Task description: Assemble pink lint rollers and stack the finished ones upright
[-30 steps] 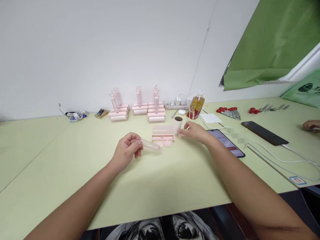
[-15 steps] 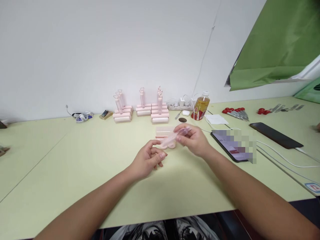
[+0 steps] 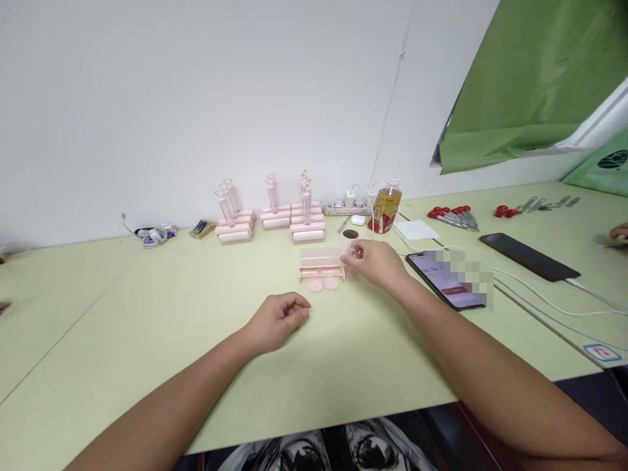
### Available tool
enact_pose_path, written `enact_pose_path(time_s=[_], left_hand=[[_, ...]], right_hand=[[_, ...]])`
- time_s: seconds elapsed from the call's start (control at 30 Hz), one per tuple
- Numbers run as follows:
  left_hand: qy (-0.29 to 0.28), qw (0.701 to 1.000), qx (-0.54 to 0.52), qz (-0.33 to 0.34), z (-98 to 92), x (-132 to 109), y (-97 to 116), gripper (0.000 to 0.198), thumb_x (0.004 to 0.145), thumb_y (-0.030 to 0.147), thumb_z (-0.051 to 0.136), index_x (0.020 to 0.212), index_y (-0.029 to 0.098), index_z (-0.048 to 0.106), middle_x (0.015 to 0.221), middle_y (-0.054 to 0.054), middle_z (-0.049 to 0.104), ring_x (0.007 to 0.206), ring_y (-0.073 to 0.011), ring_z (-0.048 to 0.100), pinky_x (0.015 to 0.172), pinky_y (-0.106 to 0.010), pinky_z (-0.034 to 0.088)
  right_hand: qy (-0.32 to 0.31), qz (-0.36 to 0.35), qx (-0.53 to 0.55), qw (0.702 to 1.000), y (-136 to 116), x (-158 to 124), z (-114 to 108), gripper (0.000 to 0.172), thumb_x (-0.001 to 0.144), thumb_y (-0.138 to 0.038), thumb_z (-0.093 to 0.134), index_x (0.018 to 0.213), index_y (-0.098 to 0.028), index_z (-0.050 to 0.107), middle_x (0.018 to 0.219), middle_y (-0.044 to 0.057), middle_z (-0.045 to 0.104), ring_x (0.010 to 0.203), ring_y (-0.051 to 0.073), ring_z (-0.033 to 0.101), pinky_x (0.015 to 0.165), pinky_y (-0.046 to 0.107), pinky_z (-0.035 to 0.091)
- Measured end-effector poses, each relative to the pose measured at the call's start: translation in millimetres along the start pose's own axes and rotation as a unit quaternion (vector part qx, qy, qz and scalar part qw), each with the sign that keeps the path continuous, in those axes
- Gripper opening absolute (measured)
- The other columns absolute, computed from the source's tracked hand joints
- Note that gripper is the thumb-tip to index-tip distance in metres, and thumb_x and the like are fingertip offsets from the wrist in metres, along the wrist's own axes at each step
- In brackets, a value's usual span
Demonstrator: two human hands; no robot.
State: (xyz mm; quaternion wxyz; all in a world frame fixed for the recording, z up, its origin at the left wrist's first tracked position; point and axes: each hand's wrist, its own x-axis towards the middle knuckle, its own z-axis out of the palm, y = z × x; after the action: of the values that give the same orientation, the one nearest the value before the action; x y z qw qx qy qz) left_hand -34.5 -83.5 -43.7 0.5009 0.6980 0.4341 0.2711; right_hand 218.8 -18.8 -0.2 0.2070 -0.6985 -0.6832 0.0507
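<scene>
My right hand (image 3: 375,263) is closed around a clear pink tube (image 3: 352,248), its end showing between thumb and fingers, just right of an open pink case (image 3: 321,263). Two round pink caps (image 3: 324,284) lie in front of that case. My left hand (image 3: 279,320) rests on the pale green table (image 3: 147,327) with fingers loosely curled and nothing in them, nearer to me than the caps. A dark-topped roll (image 3: 350,235) stands behind my right hand.
Stacks of pink cases with upright tubes (image 3: 267,212) line the wall. A bottle (image 3: 385,206), power strip (image 3: 346,208), phones (image 3: 449,278) (image 3: 530,257), white cables (image 3: 554,307), red-handled tools (image 3: 454,217) and a cable bundle (image 3: 154,234) are there. Another person's hand (image 3: 619,232) is at the right edge.
The tube passed from my left hand to my right. My right hand carried it back beside the open case. My left hand drew back and settled on the table.
</scene>
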Motion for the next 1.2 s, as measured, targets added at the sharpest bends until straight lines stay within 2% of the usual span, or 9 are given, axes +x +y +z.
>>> enact_pose_path(time_s=[0.2, 0.4, 0.5, 0.57, 0.63, 0.77, 0.87, 1.03, 1.2], left_hand=[[0.001, 1.0, 0.007, -0.002, 0.8, 1.1, -2.0, 0.026, 0.084, 0.042, 0.058, 0.089, 0.017, 0.064, 0.066, 0.001, 0.054, 0.06, -0.0116, 0.049, 0.055, -0.023, 0.037], [0.003, 1.0, 0.003, -0.012, -1.9, -0.1, 0.2, 0.025, 0.085, 0.04, 0.055, 0.092, 0.017, 0.064, 0.065, 0.001, 0.054, 0.06, -0.0116, 0.05, 0.054, -0.023, 0.036], [0.038, 0.997, 0.062, 0.002, -17.3, 5.3, 6.1, 0.024, 0.085, 0.039, 0.055, 0.09, 0.018, 0.066, 0.067, 0.001, 0.057, 0.059, -0.012, 0.052, 0.053, -0.023, 0.037], [0.079, 0.991, 0.109, 0.007, -36.4, 16.2, 12.0, 0.023, 0.083, 0.037, 0.056, 0.088, 0.018, 0.068, 0.07, -0.001, 0.061, 0.061, -0.0134, 0.056, 0.056, -0.024, 0.041], [0.126, 0.981, 0.15, 0.002, -61.0, 35.6, 18.0, 0.022, 0.08, 0.035, 0.059, 0.088, 0.017, 0.069, 0.073, -0.003, 0.065, 0.062, -0.0151, 0.06, 0.059, -0.026, 0.044], [0.248, 0.943, 0.214, -0.058, -112.0, 97.2, 24.3, 0.032, 0.074, 0.027, 0.068, 0.104, 0.016, 0.069, 0.081, -0.006, 0.07, 0.063, -0.0172, 0.064, 0.06, -0.026, 0.046], [0.285, 0.931, 0.215, -0.078, -138.9, 149.6, 25.3, 0.044, 0.077, 0.021, 0.065, 0.12, 0.013, 0.062, 0.095, -0.011, 0.07, 0.068, -0.0185, 0.067, 0.06, -0.027, 0.047], [0.337, 0.907, 0.235, -0.094, -160.5, 211.7, 27.9, 0.055, 0.079, 0.019, 0.061, 0.133, 0.012, 0.051, 0.115, -0.018, 0.065, 0.077, -0.0214, 0.07, 0.066, -0.03, 0.05], [0.328, 0.897, 0.269, -0.123, -164.8, 237.1, 30.0, 0.056, 0.08, 0.024, 0.061, 0.131, 0.007, 0.049, 0.098, -0.018, 0.07, 0.072, -0.0211, 0.069, 0.062, -0.029, 0.05]], right_hand=[[0.01, 0.009, 0.041, 0.999, 5.1, 1.2, -1.4, 0.03, 0.074, -0.05, 0.064, 0.086, -0.023, 0.063, 0.076, 0.004, 0.069, 0.072, 0.022, 0.06, 0.055, 0.028, 0.031], [0.091, 0.014, 0.094, 0.991, 5.6, -4.9, -12.8, 0.034, 0.076, -0.049, 0.062, 0.095, -0.022, 0.054, 0.065, 0.0, 0.063, 0.062, 0.02, 0.058, 0.053, 0.028, 0.032], [0.139, -0.004, 0.141, 0.98, 0.7, -11.7, -15.8, 0.024, 0.078, -0.044, 0.061, 0.087, -0.023, 0.052, 0.062, -0.001, 0.062, 0.059, 0.018, 0.056, 0.056, 0.028, 0.035], [0.165, -0.029, 0.182, 0.969, -4.8, -18.5, -14.1, 0.019, 0.08, -0.04, 0.06, 0.081, -0.023, 0.05, 0.061, -0.002, 0.061, 0.057, 0.016, 0.055, 0.058, 0.027, 0.037], [0.163, -0.064, 0.227, 0.958, -12.0, -27.0, -9.9, 0.017, 0.081, -0.037, 0.059, 0.078, -0.023, 0.05, 0.06, -0.002, 0.06, 0.054, 0.014, 0.053, 0.057, 0.026, 0.039], [0.088, -0.137, 0.283, 0.945, -24.9, -42.5, 2.1, 0.016, 0.083, -0.034, 0.057, 0.075, -0.022, 0.051, 0.058, -0.002, 0.058, 0.05, 0.012, 0.05, 0.051, 0.024, 0.037], [0.03, -0.19, 0.295, 0.936, -28.3, -47.3, 10.5, 0.016, 0.084, -0.031, 0.056, 0.074, -0.021, 0.051, 0.057, -0.003, 0.055, 0.049, 0.011, 0.047, 0.049, 0.022, 0.035], [-0.018, -0.226, 0.308, 0.924, -30.2, -48.7, 17.6, 0.014, 0.086, -0.028, 0.055, 0.074, -0.02, 0.053, 0.055, -0.005, 0.048, 0.048, 0.008, 0.04, 0.048, 0.021, 0.031], [-0.036, -0.248, 0.319, 0.914, -36.0, -52.5, 19.9, 0.016, 0.086, -0.025, 0.055, 0.071, -0.02, 0.051, 0.055, -0.006, 0.047, 0.049, 0.008, 0.038, 0.049, 0.02, 0.029]])
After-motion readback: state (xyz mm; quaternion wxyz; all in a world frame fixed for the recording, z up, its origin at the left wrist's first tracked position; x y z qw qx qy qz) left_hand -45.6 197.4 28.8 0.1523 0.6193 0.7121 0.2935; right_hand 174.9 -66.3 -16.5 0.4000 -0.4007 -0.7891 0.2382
